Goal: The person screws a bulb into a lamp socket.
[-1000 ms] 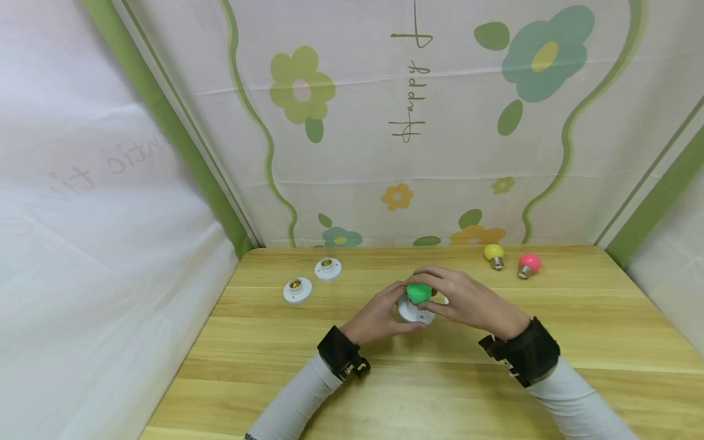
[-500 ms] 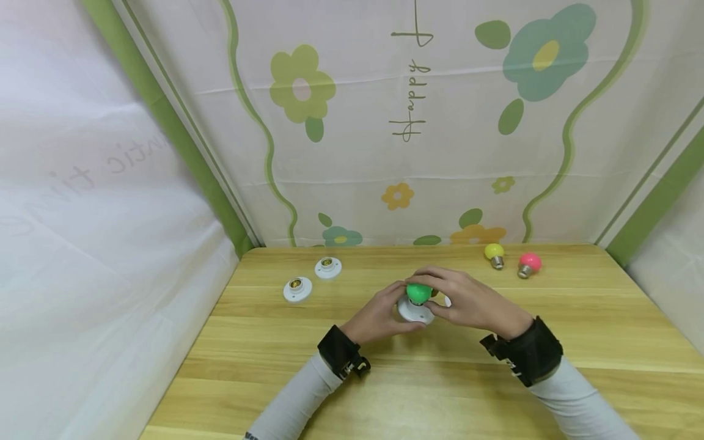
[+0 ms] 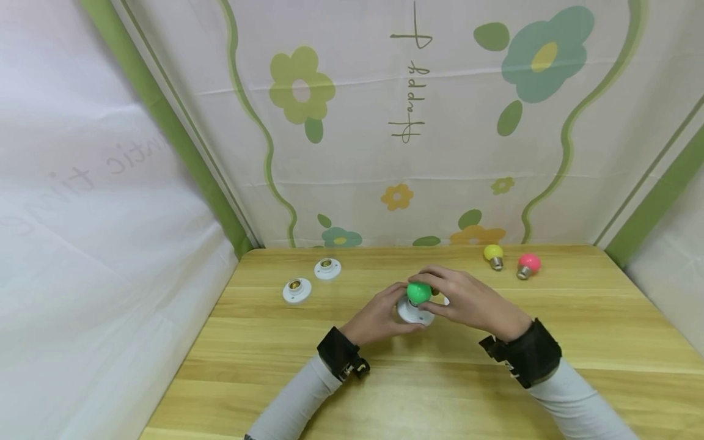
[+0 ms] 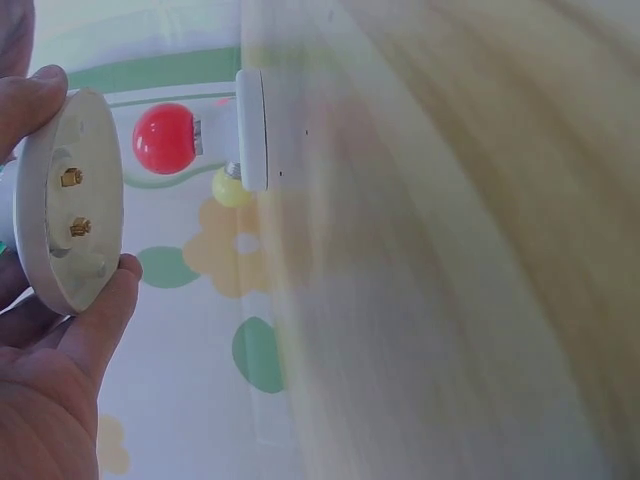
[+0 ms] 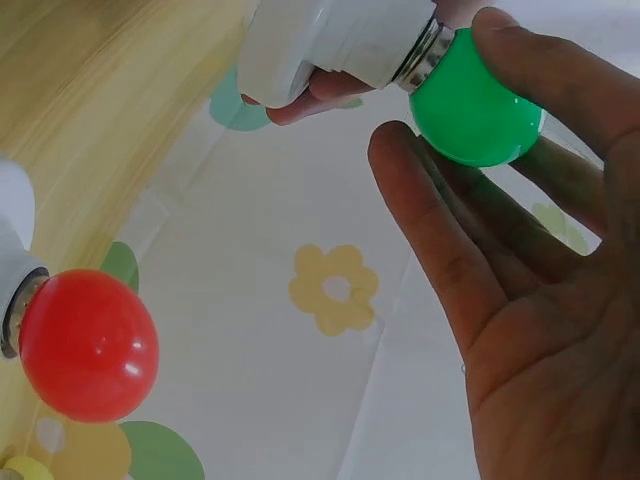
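Green bulb [image 3: 419,293] stands in the mouth of the held socket [image 3: 412,315], part of its metal thread visible. The right hand [image 3: 467,299] has thumb and fingers clamped on this bulb; the left hand [image 3: 376,315] has its fingers clamped on the socket's rim. Right of the held socket, farther away, lie a yellow bulb [image 3: 493,253] and a pink bulb [image 3: 529,264].
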Available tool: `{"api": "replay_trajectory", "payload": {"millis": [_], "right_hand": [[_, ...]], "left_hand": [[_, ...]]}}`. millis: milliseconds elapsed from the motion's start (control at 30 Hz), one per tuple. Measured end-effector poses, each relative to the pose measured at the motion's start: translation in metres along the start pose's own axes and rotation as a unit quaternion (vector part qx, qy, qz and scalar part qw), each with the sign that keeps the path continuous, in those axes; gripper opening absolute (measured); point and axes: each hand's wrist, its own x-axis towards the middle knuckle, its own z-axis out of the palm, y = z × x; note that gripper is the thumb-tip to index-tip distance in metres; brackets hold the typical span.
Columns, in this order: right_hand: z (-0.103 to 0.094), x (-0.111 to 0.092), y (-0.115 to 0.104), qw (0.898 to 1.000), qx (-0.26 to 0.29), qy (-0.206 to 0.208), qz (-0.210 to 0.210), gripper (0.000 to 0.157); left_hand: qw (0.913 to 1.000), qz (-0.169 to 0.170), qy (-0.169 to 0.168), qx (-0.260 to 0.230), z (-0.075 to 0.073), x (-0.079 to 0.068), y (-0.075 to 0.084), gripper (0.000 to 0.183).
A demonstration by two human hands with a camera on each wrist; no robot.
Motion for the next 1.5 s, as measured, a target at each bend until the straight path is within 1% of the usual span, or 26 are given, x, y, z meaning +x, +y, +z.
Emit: {"api": "replay_trajectory", "payload": {"millis": [133, 233, 367, 533, 700, 967, 1133, 1367, 1433, 1467, 1500], "right_hand": [[0.0013, -0.0003, -0.0003, 1.000, -0.014, 0.008, 0.000, 0.047], [0.0017, 0.0003, -0.0010, 1.000, -0.022, 0.013, -0.008, 0.049], [0.0019, 0.0012, -0.0023, 1.000, -0.018, 0.010, -0.017, 0.055], [0.0009, 0.0011, -0.0037, 1.000, 0.000, 0.004, -0.023, 0.052], [-0.0014, 0.0011, -0.0047, 1.000, 0.018, 0.001, -0.025, 0.051], [-0.0011, 0.0010, -0.0037, 1.000, 0.003, 0.006, -0.028, 0.053], [0.0003, 0.0011, -0.0041, 1.000, 0.000, 0.011, -0.021, 0.053], [0.0011, 0.0024, -0.0049, 1.000, 0.003, 0.017, -0.005, 0.047], [0.0011, 0.0026, -0.0045, 1.000, -0.001, 0.020, -0.001, 0.046], [0.0010, 0.0028, -0.0043, 1.000, -0.002, 0.020, 0.000, 0.045], [0.0009, 0.0031, -0.0042, 1.000, -0.003, 0.021, 0.002, 0.045]], "left_hand": [[1.0000, -0.005, -0.004, 0.006, 0.0011, -0.0005, -0.0004, 0.065], [0.9999, -0.005, -0.003, 0.012, 0.0014, -0.0003, -0.0005, 0.065], [0.9999, 0.005, 0.001, 0.011, 0.0013, 0.0008, -0.0004, 0.068], [0.9998, 0.018, 0.010, 0.005, -0.0010, 0.0018, 0.0013, 0.075], [0.9998, 0.015, 0.013, 0.007, -0.0025, 0.0013, 0.0021, 0.078], [0.9997, 0.016, 0.013, 0.008, -0.0026, 0.0008, 0.0025, 0.078], [0.9997, 0.018, 0.015, 0.008, -0.0022, 0.0002, 0.0020, 0.077], [0.9999, 0.012, 0.009, 0.007, -0.0021, -0.0004, 0.0024, 0.070], [0.9998, 0.014, 0.012, 0.004, -0.0018, 0.0001, 0.0026, 0.069], [0.9997, 0.015, 0.017, 0.001, -0.0031, 0.0006, 0.0067, 0.069], [0.9997, 0.018, 0.019, 0.001, -0.0028, 0.0009, 0.0067, 0.069]]}}
